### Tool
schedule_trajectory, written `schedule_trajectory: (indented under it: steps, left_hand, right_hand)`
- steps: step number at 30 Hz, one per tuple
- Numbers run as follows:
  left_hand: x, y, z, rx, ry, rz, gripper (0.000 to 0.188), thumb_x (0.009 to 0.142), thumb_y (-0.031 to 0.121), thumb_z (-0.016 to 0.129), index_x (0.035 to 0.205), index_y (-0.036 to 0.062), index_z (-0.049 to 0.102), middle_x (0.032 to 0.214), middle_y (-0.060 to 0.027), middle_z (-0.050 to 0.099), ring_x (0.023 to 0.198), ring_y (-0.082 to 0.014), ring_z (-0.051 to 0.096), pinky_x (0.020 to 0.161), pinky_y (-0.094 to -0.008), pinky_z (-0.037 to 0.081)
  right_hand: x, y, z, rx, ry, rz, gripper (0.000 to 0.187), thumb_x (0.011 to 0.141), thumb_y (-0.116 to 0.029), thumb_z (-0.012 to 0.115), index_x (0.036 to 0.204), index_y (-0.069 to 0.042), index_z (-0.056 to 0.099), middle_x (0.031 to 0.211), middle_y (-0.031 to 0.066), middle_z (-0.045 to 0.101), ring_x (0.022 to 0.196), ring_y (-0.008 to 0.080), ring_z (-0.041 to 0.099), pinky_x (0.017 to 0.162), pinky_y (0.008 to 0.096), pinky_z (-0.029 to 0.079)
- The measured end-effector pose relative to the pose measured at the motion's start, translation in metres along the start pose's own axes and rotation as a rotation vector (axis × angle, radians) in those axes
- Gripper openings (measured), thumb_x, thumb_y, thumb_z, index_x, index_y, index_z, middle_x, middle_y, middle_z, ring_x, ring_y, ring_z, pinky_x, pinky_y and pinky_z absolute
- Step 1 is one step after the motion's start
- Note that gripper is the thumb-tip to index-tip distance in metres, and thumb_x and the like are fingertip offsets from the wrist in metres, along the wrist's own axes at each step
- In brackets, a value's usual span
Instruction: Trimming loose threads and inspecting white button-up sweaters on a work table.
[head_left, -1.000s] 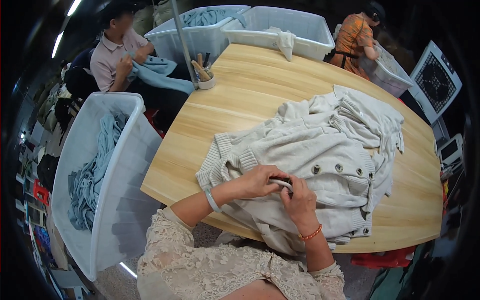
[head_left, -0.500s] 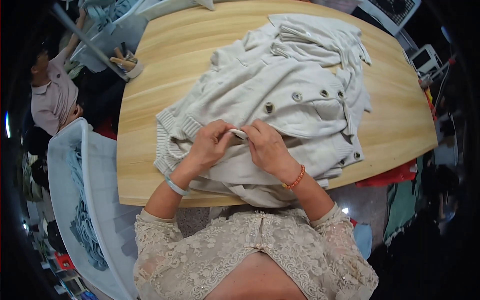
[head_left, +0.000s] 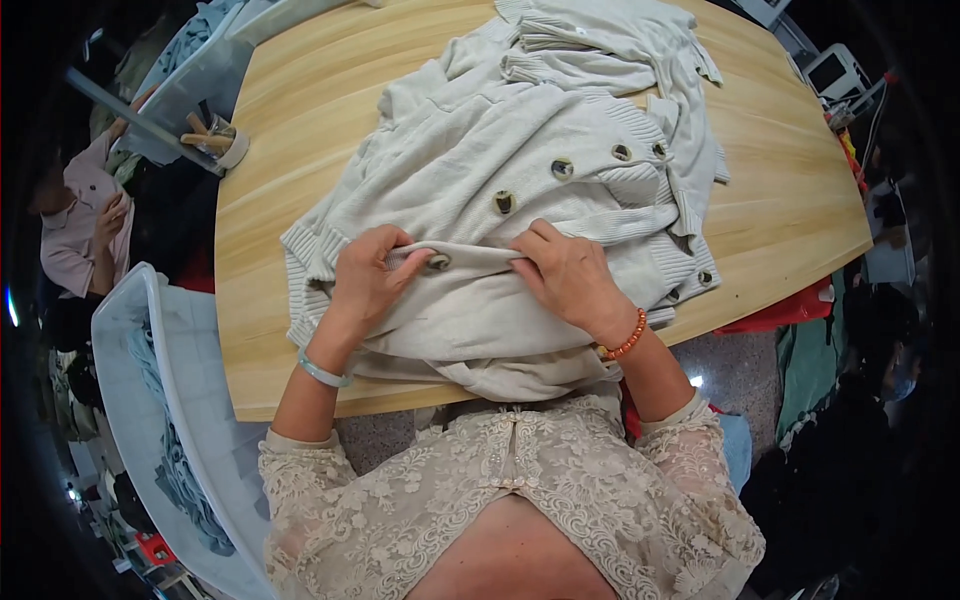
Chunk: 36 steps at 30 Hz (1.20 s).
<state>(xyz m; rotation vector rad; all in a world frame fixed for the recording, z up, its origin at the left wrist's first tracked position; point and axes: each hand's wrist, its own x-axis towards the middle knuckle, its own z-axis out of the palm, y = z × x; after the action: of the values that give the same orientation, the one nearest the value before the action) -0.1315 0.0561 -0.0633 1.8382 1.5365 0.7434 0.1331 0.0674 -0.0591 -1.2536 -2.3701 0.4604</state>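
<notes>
A cream knit cardigan [head_left: 440,180] is lying on a wooden table [head_left: 290,130], its folded edge [head_left: 480,258] being pinched up.
The left hand [head_left: 368,280] is grasping it beside a button [head_left: 438,262], the right hand [head_left: 575,278] pinching with its fingers farther right; left of the table, a white tub [head_left: 200,360] is holding blue garments [head_left: 183,480].

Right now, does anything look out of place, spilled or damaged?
No spill or damage shows. Mildly odd: the pale knitwear, rumpled on the wooden table, appears to have a fold sagging over the near edge instead of lying fully on top.
</notes>
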Motion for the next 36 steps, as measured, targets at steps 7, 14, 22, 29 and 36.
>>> schedule_trajectory:
  steps: [7, 14, 22, 29, 36]
  left_hand:
    - [0.041, 0.052, 0.041, -0.018, 0.120, 0.310, 0.023, 0.084, 0.001, 0.066, 0.106, 0.0003, 0.064, 0.097, -0.0137, 0.062, 0.078, -0.0256, 0.062, 0.069, -0.0347, 0.050]
    - [0.076, 0.047, 0.058, -0.050, -0.089, 0.083, 0.014, 0.081, 0.006, 0.069, 0.094, -0.0001, 0.067, 0.076, -0.0058, 0.067, 0.067, -0.0102, 0.060, 0.063, -0.0266, 0.050]
    - [0.070, 0.038, 0.051, -0.572, -0.224, -0.168, 0.011, 0.089, 0.009, 0.069, 0.093, -0.0015, 0.069, 0.077, 0.0002, 0.066, 0.062, -0.0035, 0.054, 0.053, -0.0198, 0.041]
    - [0.074, 0.037, 0.051, -0.599, -0.262, -0.132, 0.013, 0.087, 0.009, 0.071, 0.095, -0.0010, 0.069, 0.078, 0.0008, 0.066, 0.062, -0.0041, 0.053, 0.055, -0.0201, 0.040]
    - [0.071, 0.035, 0.039, -0.537, -0.314, -0.249, 0.010, 0.087, 0.009, 0.068, 0.089, -0.0004, 0.070, 0.071, 0.0037, 0.062, 0.058, -0.0032, 0.049, 0.053, -0.0188, 0.036]
  right_hand:
    - [-0.002, 0.001, 0.007, 0.041, 0.154, -0.052, 0.014, 0.085, -0.008, 0.063, 0.099, -0.008, 0.061, 0.086, 0.0082, 0.057, 0.070, 0.0293, 0.064, 0.059, 0.0389, 0.051]
    - [-0.007, 0.005, 0.016, 0.137, 0.308, -0.050, 0.019, 0.077, -0.006, 0.066, 0.096, -0.007, 0.061, 0.085, 0.0093, 0.056, 0.069, 0.0284, 0.063, 0.058, 0.0369, 0.051]
    - [0.001, 0.001, 0.025, 0.284, 0.376, 0.029, 0.030, 0.077, -0.006, 0.070, 0.103, -0.005, 0.055, 0.094, 0.0134, 0.061, 0.079, 0.0345, 0.066, 0.067, 0.0406, 0.054]
    - [-0.006, 0.005, 0.022, 0.192, 0.403, 0.026, 0.045, 0.079, -0.010, 0.069, 0.119, -0.003, 0.050, 0.097, 0.0150, 0.059, 0.085, 0.0324, 0.065, 0.072, 0.0382, 0.054]
    - [-0.002, 0.002, 0.032, 0.094, 0.310, -0.025, 0.048, 0.078, -0.018, 0.070, 0.118, 0.000, 0.049, 0.096, 0.0160, 0.054, 0.083, 0.0309, 0.064, 0.070, 0.0370, 0.054]
